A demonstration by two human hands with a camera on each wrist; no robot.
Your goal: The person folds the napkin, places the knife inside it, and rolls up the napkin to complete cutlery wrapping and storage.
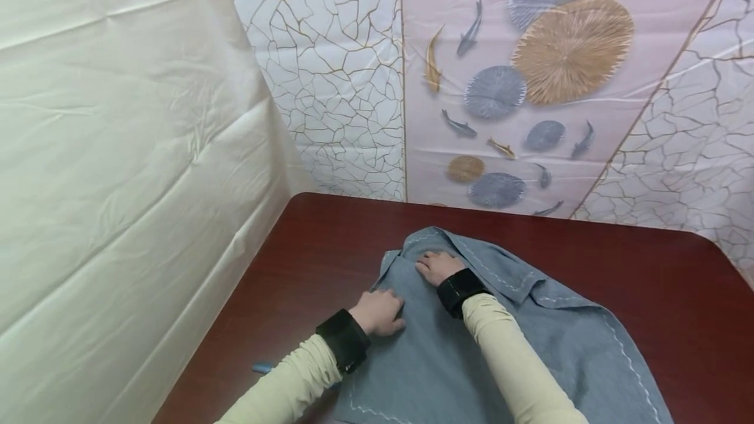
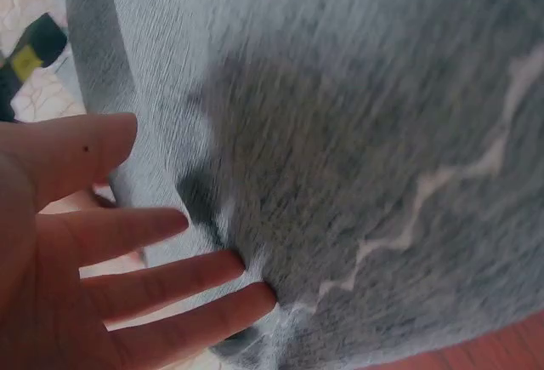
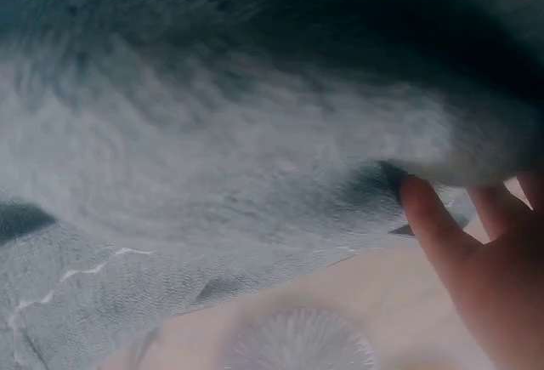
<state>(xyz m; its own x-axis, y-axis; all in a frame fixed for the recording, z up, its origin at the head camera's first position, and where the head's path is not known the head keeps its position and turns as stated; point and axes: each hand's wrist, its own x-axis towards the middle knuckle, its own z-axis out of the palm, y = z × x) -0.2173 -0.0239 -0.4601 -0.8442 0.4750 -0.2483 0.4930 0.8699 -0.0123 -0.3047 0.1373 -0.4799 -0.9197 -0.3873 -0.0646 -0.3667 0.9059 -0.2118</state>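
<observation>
A grey-blue cloth (image 1: 448,345) with a wavy white stitched line near its edges lies on the table, its far and right edges folded over. At the cloth's left edge is my left hand (image 1: 381,313); in the left wrist view its straight, spread fingers (image 2: 161,289) touch the fabric. Farther up, my right hand (image 1: 438,267) rests on the cloth near the folded far edge. The right wrist view shows the thumb (image 3: 433,221) against the fabric, with the other fingers partly out of frame.
The dark red table (image 1: 330,241) extends around the cloth. A small blue object (image 1: 262,368) lies left of the cloth, partly hidden by the left sleeve. A cream curtain (image 1: 177,214) borders the table's left side, and a patterned covering (image 1: 347,84) hangs behind.
</observation>
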